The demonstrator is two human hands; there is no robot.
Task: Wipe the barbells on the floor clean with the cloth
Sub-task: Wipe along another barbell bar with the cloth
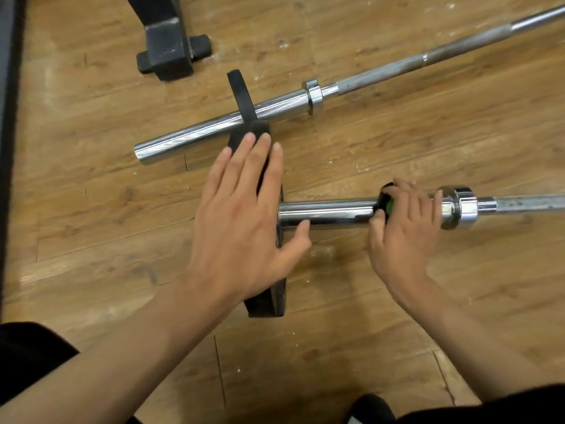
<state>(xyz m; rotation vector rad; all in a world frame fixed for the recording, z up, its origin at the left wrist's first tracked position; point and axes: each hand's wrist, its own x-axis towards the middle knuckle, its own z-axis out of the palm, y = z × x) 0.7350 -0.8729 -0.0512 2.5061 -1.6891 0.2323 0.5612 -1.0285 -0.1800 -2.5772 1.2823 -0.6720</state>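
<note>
Two bars, two black plates: left hand [241, 215] splayed flat on near plate [266, 304]; right hand [403, 240] clamped round black-green object [385, 203] on near bar [330, 211]; far plate [240, 93] on far bar [290, 104].

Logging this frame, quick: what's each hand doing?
Left hand: open, flat on the plate.
Right hand: closed round a black-green item on the bar.

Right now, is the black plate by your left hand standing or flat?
Standing: the black plate shows its thin edge, left hand resting flat on it.
</note>
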